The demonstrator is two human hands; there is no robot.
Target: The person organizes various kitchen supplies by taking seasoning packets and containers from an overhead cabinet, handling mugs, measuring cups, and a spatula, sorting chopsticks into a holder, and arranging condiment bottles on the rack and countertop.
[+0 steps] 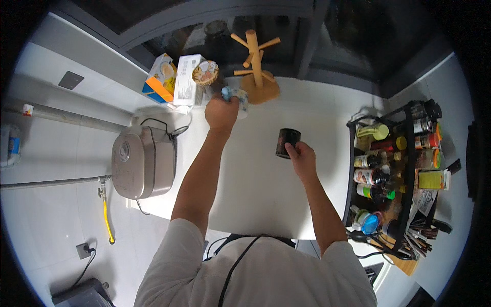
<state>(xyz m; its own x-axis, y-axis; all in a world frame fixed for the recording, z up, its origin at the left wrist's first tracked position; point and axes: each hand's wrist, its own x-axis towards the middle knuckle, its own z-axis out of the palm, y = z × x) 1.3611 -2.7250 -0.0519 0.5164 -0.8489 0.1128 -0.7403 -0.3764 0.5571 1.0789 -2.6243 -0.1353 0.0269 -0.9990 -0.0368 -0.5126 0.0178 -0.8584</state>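
Note:
My left hand (221, 114) grips a white mug with a blue pattern (242, 103) by its light-blue handle, at the back of the white countertop (261, 184). Just right of that mug stands a wooden mug tree (256, 61) with bare pegs. A dark mug (288, 142) is in my right hand (304, 158), the thumb lying along its side; its handle is hidden by my fingers. Whether either mug touches the counter I cannot tell. Close behind my left hand is a jar with a patterned lid (206, 73).
A rice cooker (134, 161) with a cable stands on the left. Behind it are a white box (187, 80) and an orange carton (163, 82). Along the right side runs a black rack (351, 169) of bottles and jars. A dark-framed window (307, 42) closes off the back.

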